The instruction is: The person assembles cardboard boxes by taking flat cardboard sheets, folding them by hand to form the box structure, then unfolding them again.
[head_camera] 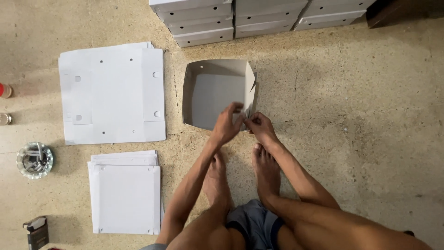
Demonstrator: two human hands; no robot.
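Note:
A half-folded white cardboard box [213,88] lies on the floor in front of my bare feet, its walls raised and its near right corner still loose. My left hand [227,125] pinches the near wall of the box at that corner. My right hand [260,127] grips the corner flap just beside it, fingers closed on the cardboard. Both hands meet at the same corner.
A stack of flat white box blanks [113,92] lies at left, a smaller stack of flat blanks [125,192] below it. Finished white boxes [240,18] are piled at the top. A glass ashtray [34,159], small bottles [4,90] and a dark pack [37,230] sit along the left edge.

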